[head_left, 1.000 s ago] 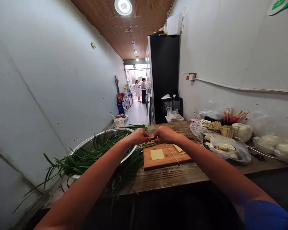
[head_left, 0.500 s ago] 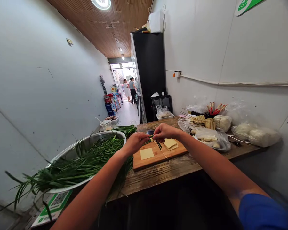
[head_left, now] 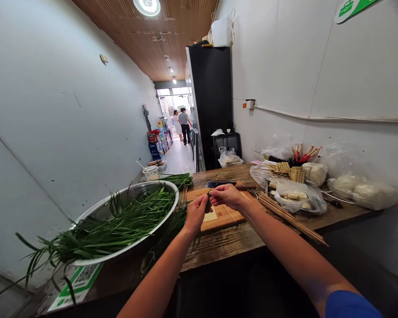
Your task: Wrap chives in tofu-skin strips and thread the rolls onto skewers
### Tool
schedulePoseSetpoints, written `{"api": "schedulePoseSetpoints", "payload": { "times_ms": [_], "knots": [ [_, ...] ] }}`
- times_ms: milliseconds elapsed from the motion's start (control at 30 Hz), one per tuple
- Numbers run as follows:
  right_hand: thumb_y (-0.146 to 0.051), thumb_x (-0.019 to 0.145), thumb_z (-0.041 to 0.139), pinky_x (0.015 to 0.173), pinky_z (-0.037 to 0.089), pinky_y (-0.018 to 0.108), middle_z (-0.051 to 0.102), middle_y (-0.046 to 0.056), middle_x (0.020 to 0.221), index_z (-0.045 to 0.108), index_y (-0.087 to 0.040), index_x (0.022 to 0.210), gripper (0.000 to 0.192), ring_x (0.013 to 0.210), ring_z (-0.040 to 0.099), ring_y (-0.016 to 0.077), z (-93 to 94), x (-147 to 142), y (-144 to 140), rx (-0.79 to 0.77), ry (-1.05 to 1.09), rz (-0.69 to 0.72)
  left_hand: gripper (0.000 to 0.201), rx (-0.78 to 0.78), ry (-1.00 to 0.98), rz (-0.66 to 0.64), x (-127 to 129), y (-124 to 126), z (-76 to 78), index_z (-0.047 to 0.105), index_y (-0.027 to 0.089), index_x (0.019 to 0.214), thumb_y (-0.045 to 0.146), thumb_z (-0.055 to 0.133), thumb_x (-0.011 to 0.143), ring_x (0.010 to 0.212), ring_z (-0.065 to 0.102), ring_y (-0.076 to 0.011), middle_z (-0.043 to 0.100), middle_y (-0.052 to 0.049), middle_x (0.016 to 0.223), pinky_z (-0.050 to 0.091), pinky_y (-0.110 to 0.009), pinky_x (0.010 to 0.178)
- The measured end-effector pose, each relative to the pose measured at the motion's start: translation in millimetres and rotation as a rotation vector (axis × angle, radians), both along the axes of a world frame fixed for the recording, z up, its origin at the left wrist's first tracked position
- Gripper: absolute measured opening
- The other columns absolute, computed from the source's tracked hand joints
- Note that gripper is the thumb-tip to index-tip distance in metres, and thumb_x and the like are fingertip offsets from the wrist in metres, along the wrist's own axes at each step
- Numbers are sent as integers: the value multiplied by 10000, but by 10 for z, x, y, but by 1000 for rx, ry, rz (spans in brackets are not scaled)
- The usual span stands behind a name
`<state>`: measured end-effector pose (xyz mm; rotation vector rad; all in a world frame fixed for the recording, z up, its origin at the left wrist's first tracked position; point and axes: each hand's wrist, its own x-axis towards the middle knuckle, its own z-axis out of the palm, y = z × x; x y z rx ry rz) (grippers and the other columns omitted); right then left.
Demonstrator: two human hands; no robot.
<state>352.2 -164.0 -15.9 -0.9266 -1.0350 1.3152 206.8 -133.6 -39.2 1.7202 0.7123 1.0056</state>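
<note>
My left hand (head_left: pixel 197 213) and my right hand (head_left: pixel 228 197) meet above the wooden cutting board (head_left: pixel 223 223). Both pinch green chives (head_left: pixel 208 193), of which only a small bit shows between the fingertips. Under the hands lies a pale yellow square sheet (head_left: pixel 210 216), partly covered by my left hand. A thin wooden skewer (head_left: pixel 230 213) rests on the board beside it. To the left, a big metal bowl (head_left: pixel 176 202) is heaped with long chives (head_left: pixel 132 221), some hanging over its rim.
Behind the board lies a knife (head_left: pixel 220 184). At right are a skewer bundle (head_left: pixel 290 217), a plastic bag (head_left: pixel 296 194) with pale pieces, and red-tipped sticks (head_left: pixel 307 153). A plastic cup (head_left: pixel 151 172) stands behind the bowl. Two people (head_left: pixel 185 125) are at the far doorway.
My hands have come up and closer to me with the chives. The view has shifted left, and the knife and skewer bundle show more plainly. My right hand now hides the other yellow sheets.
</note>
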Motion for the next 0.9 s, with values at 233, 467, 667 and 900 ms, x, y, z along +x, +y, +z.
{"api": "schedulePoseSetpoints", "payload": {
  "times_ms": [233,467,667,900],
  "knots": [
    [-384,649,699,623,515,284,658,32,677,662,-110,822,326,570,592,103,-237,-85,30,168,-169,-77,390,34,308,-52,-312,207,205,547,135,627,517,532,703,430,271,-54,360,63,461,197,-197,425],
    [-221,805,574,859,409,346,626,101,1043,598,-178,1081,280,979,539,191,-222,-33,78,794,-1416,-349,370,116,510,-115,-297,406,261,575,130,597,465,494,732,425,288,-69,357,58,422,184,-215,432],
    [-148,879,431,718,380,302,633,85,786,616,-121,897,188,758,540,174,-306,-6,196,794,-1880,-235,285,239,560,-183,-171,615,175,694,118,705,367,558,718,476,378,-74,538,20,517,265,-201,466],
    [-225,900,428,648,336,251,606,39,719,626,-158,850,215,690,512,132,-732,99,318,806,-1783,-185,166,335,407,-22,-281,650,-394,725,184,831,267,635,718,637,574,-131,670,-37,709,442,-229,634]
  ]
}}
